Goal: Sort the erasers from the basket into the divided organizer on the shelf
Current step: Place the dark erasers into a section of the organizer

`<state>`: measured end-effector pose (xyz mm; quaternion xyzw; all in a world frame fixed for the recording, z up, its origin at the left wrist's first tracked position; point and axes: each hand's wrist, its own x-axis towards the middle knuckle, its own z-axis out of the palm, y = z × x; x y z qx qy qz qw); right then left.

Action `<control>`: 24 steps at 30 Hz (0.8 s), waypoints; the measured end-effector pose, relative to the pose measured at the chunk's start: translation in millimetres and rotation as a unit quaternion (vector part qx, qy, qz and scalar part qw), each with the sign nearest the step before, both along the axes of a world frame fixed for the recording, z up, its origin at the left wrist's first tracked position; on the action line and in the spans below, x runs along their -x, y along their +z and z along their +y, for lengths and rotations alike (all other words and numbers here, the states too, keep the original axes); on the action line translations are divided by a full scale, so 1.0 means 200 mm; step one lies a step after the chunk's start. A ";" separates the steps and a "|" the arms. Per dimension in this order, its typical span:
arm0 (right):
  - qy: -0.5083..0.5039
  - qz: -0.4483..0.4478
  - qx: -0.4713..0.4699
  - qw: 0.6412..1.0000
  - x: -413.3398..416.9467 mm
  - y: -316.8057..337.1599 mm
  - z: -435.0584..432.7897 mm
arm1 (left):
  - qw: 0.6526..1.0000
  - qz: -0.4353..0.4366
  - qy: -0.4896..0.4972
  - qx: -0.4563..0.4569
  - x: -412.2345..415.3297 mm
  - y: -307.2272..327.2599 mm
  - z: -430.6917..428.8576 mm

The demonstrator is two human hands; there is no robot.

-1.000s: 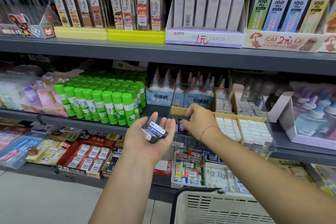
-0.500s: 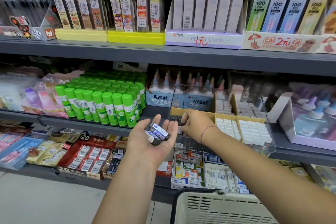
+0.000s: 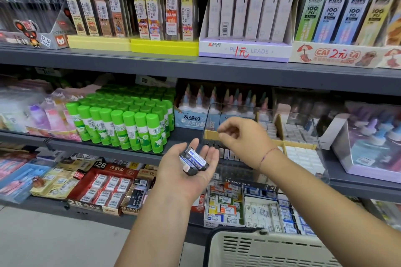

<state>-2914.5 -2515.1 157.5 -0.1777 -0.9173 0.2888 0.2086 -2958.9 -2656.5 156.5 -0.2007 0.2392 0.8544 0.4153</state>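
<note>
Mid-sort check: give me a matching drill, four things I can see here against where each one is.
1 black erasers in blue-white sleeves
2 cream slotted plastic basket
3 green-capped glue sticks
4 right hand

A left of the clear divided organizer
B resting on the left hand
C above the organizer
D bottom edge of view

Pairs: 1-B, 2-D, 3-A, 4-C

Grey shelves point(image 3: 152, 67) run across the view in three tiers. Lead packs point(image 3: 247, 13) stand at 12 o'clock under a black gap; green glue sticks point(image 3: 128, 123) crowd 9 o'clock, glue bottles point(image 3: 377, 134) in a lilac box point(image 3: 368, 171) sit at 3. Red 2B boxes point(image 3: 104, 188) lie at 8 o'clock. Pale floor point(image 3: 54, 240) shows at 7 o'clock. Light is even and cool.
</note>
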 end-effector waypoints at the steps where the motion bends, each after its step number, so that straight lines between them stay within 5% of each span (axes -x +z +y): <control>1: 0.038 0.024 0.008 0.999 -0.02 0.04 -0.03 | 1.000 0.004 -0.001 0.000 0.00 0.00 0.01; 5: 0.173 -0.034 -0.031 0.984 -0.06 0.11 -0.16 | 0.999 0.025 -0.030 0.000 -0.02 0.00 0.02; 14: 0.175 -0.053 0.010 0.983 -0.08 0.07 -0.18 | 0.999 0.021 -0.046 -0.005 -0.04 -0.02 0.05; 19: 0.159 0.034 0.252 0.954 -0.10 0.08 -0.05 | 1.000 -0.002 -0.001 0.004 -0.02 -0.02 0.04; 24: 0.138 0.054 0.367 0.918 -0.17 0.08 0.08 | 0.999 -0.019 0.005 0.034 0.01 -0.02 -0.01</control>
